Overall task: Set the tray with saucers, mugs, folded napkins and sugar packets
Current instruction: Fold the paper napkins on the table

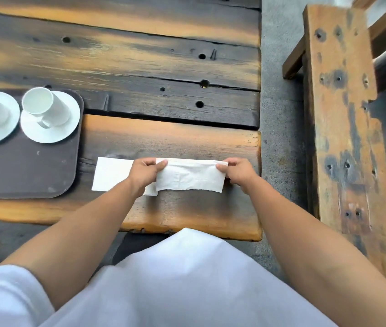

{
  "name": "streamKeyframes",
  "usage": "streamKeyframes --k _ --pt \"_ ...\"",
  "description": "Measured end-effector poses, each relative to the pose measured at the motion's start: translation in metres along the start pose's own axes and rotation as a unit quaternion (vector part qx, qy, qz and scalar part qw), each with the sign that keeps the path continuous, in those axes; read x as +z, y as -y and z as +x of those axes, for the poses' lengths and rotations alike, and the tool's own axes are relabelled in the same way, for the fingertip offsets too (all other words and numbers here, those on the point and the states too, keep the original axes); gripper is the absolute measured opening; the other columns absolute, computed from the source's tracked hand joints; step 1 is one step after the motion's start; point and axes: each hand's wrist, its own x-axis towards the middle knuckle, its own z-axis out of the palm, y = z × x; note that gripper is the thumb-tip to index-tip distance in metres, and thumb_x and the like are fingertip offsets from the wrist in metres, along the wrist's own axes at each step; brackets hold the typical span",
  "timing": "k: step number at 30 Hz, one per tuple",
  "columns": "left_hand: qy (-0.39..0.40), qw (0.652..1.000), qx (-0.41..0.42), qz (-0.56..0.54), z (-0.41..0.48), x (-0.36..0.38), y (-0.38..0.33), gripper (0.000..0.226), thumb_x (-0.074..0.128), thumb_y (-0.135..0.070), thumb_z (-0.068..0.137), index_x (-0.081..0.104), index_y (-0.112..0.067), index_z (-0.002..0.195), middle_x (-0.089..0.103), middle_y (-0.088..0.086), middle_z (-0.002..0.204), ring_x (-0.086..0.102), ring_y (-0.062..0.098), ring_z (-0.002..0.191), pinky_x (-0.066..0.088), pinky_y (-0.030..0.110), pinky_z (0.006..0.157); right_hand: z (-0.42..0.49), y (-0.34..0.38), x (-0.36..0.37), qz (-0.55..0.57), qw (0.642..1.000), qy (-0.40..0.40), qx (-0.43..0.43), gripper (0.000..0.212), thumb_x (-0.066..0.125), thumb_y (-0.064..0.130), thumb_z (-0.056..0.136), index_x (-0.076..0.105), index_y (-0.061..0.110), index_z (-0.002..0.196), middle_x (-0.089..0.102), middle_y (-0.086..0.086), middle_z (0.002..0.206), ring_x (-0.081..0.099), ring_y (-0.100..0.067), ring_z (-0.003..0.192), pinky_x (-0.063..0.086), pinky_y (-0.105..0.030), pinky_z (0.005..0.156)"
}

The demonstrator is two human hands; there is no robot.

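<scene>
Napkin folding at the desk edge, tray half set.

Tray [29, 171], off to the left of the left hand, sits flat on the desk [163, 67] with its near half bare, likely kept free for napkins and sugar packets; two saucers [50, 131] at its far side each carry a mug [45, 107]. Between the hands lies the napkin [190, 177], pulled flat, probably to make a clean crease. Left hand [146, 171] pinches its left end and right hand [236, 171] its right end, hands apart. Under the left hand, a second napkin [111, 174] lies flat.
</scene>
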Motion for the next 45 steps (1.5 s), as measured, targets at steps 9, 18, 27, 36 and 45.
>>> streamKeyframes --k 9,18,27,36,45 --pt "-0.03 0.998 -0.018 -0.05 -0.002 -0.065 0.014 0.036 0.062 -0.026 0.098 0.059 -0.007 0.129 0.066 0.008 0.112 0.064 0.025 0.097 0.052 0.034 0.085 -0.042 0.014 0.084 0.111 0.993 -0.045 0.015 0.025 0.064 0.014 0.095 0.064 0.002 0.117 0.07 -0.016 0.109 0.068 -0.028 0.086 0.06 -0.04 0.073" --pt "-0.053 0.99 0.045 0.123 0.014 -0.17 0.058 0.046 0.061 -0.018 0.095 0.033 -0.02 0.059 0.026 -0.003 0.059 0.025 0.016 0.059 0.026 0.029 0.062 -0.063 0.009 0.186 0.071 0.995 -0.068 0.033 0.026 0.069 0.017 0.091 0.051 0.015 0.073 0.045 -0.005 0.071 0.038 -0.02 0.065 0.036 -0.03 0.062" --pt "-0.112 0.968 0.072 0.214 0.048 -0.189 0.044 0.017 0.065 -0.026 0.092 0.065 -0.017 0.078 0.059 -0.001 0.075 0.055 0.016 0.08 0.039 0.02 0.079 -0.036 0.027 0.205 0.079 0.99 -0.111 0.036 0.016 0.074 0.015 0.087 0.064 0.014 0.074 0.064 -0.004 0.082 0.059 -0.023 0.076 0.061 -0.037 0.072" --pt "-0.155 0.951 0.09 0.251 0.074 -0.182 0.05 0.013 0.06 -0.025 0.095 0.07 -0.015 0.095 0.062 -0.001 0.082 0.057 0.015 0.083 0.038 0.017 0.078 -0.005 0.028 0.214 0.041 0.988 -0.146 0.039 0.013 0.077 0.021 0.084 0.068 0.015 0.076 0.064 0.0 0.072 0.056 -0.016 0.058 0.062 -0.039 0.072" --pt "-0.175 0.939 0.079 0.286 0.083 -0.177 0.053 0.019 0.052 -0.034 0.098 0.06 -0.021 0.087 0.058 -0.005 0.075 0.054 0.018 0.081 0.035 0.024 0.072 0.007 0.024 0.217 0.022 0.983 -0.178 0.043 0.028 0.076 0.029 0.083 0.058 0.02 0.063 0.06 0.0 0.06 0.057 -0.018 0.059 0.062 -0.047 0.075"
